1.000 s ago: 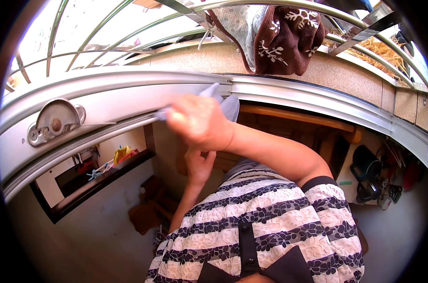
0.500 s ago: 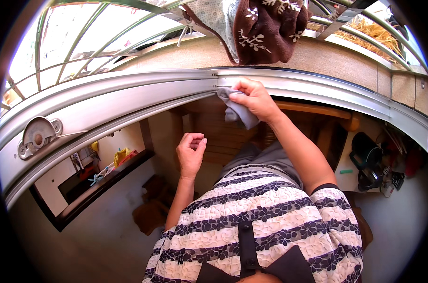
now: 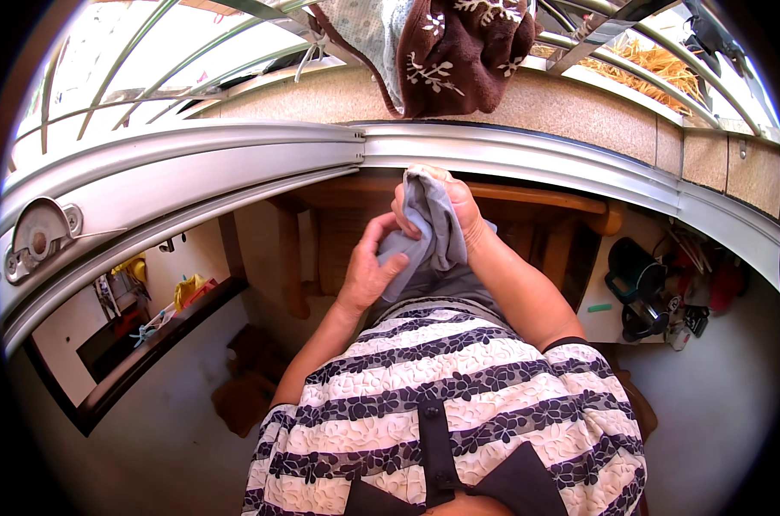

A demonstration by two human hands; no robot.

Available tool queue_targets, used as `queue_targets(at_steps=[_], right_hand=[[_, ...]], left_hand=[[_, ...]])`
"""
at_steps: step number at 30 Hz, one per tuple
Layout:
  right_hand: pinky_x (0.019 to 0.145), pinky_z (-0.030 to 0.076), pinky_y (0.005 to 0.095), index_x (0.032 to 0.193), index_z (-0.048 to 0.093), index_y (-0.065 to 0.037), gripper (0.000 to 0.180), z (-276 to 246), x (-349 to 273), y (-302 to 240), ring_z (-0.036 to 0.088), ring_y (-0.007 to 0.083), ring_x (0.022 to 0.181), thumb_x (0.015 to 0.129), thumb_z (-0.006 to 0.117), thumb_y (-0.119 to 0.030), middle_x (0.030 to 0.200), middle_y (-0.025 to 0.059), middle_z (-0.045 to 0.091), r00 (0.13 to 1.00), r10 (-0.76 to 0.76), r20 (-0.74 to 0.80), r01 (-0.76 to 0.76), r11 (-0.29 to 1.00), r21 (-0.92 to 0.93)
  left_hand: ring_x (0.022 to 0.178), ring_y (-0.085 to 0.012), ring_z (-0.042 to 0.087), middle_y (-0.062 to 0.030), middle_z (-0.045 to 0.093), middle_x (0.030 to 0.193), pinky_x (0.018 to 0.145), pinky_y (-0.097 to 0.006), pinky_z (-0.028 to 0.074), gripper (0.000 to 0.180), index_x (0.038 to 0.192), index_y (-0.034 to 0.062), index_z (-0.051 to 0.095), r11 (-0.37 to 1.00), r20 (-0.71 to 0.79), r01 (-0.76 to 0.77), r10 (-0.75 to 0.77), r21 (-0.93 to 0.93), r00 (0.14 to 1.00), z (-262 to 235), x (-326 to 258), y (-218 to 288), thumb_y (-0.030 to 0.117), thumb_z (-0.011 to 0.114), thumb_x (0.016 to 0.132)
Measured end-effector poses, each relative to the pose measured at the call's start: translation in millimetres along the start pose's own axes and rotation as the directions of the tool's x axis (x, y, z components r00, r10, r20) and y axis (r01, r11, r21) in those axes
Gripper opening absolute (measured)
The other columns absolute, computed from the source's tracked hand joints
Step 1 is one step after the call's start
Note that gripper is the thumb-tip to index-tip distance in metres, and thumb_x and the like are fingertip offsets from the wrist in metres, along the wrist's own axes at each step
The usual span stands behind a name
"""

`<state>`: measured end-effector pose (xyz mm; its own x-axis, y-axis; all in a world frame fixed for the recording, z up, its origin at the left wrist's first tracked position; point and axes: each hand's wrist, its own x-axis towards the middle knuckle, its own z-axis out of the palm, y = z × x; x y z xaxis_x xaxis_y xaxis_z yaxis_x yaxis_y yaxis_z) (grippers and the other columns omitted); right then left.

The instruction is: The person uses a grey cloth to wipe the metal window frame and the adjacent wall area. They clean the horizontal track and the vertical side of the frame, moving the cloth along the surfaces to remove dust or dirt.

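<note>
A crumpled grey cloth (image 3: 437, 225) hangs between my two hands, just in front of my body. My right hand (image 3: 458, 205) grips its upper part, fingers wrapped round the bunched fabric close to the window track. On the cloth's left side, my left hand (image 3: 379, 262) holds a fold, thumb on the near face and fingers partly hidden behind it. Right beyond my hands runs the white sliding-window track (image 3: 527, 163), and a white window sash (image 3: 209, 163) with a round metal latch (image 3: 42, 236) lies to the left.
Outside, a brown patterned cloth (image 3: 463, 60) hangs from metal bars (image 3: 140, 52) above a tiled ledge (image 3: 579, 112). Below the track stands a wooden bench (image 3: 527, 196). At right, a white surface (image 3: 600, 297) carries a dark appliance (image 3: 635, 275) and clutter. A dark-framed mirror (image 3: 162, 344) is at left.
My right hand has drawn the grey cloth back from the track toward my body. My left hand has risen from lower left and taken hold of the cloth. The view has shifted slightly right.
</note>
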<state>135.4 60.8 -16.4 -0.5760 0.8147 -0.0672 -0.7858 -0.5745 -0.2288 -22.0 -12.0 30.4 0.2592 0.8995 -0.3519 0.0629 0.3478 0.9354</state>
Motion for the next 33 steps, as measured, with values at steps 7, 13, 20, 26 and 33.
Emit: queue_targets(at_steps=[7,13,20,26,33], right_hand=[[0.075,0.052,0.0298,0.112,0.055,0.005,0.046,1.2,-7.2,-11.9,0.061,0.0186,0.083,0.096,0.043,-0.036,0.095,0.0113,0.063,0.953,0.030,-0.301,-0.043,0.998,-0.036],[0.085,0.047,0.0280,0.113,0.059,0.001,0.034,-38.7,-45.6,-2.0,0.058,0.0122,0.090,0.091,0.054,-0.024,0.099,0.0057,0.063,0.914,-0.016,-0.406,-0.185,0.874,-0.450],[0.088,0.044,0.0259,0.107,0.066,0.002,0.029,-19.9,-63.3,-18.8,0.058,0.0108,0.094,0.084,0.065,-0.016,0.098,0.0050,0.066,0.957,0.091,-0.276,-0.226,0.828,-0.513],[0.093,0.042,0.0307,0.104,0.066,0.005,0.030,0.8,-63.2,-24.6,0.060,0.0176,0.097,0.084,0.065,-0.016,0.104,0.0090,0.066,0.986,0.129,-0.105,-0.150,0.963,-0.224],[0.086,0.045,0.0272,0.110,0.063,0.003,0.027,15.4,-59.5,-3.9,0.059,0.0125,0.092,0.087,0.061,-0.012,0.101,0.0052,0.065,0.971,0.233,-0.053,-0.239,0.950,-0.199]], left_hand=[[0.067,-0.0086,0.052,-0.0066,0.060,0.071,0.062,-0.026,0.044,0.021,0.092,-0.0028,0.061,0.970,-0.251,0.048,0.013,0.237,0.968,6.1,-5.4,-8.0,0.018,0.062,0.089],[0.059,-0.0172,0.048,-0.0094,0.052,0.065,0.057,-0.029,0.041,0.031,0.089,-0.0047,0.059,0.830,-0.244,0.090,0.057,0.551,0.968,-9.9,-6.8,26.8,0.025,0.053,0.094],[0.071,-0.0097,0.057,-0.0022,0.063,0.079,0.069,-0.024,0.045,0.037,0.092,-0.0036,0.064,0.976,-0.237,0.214,-0.200,0.032,0.951,-31.2,-4.2,34.1,0.029,0.046,0.098],[0.094,-0.0154,0.055,-0.0092,0.058,0.102,0.084,-0.028,0.044,0.033,0.117,0.0002,0.051,0.982,-0.512,0.126,-0.038,0.140,0.858,-45.9,4.2,9.8,0.026,0.045,0.097],[0.088,-0.0232,0.059,-0.0131,0.057,0.096,0.078,-0.031,0.046,0.046,0.108,-0.0009,0.054,0.899,-0.027,-0.129,0.154,0.418,0.988,8.3,-9.4,20.4,0.016,0.077,0.072]])
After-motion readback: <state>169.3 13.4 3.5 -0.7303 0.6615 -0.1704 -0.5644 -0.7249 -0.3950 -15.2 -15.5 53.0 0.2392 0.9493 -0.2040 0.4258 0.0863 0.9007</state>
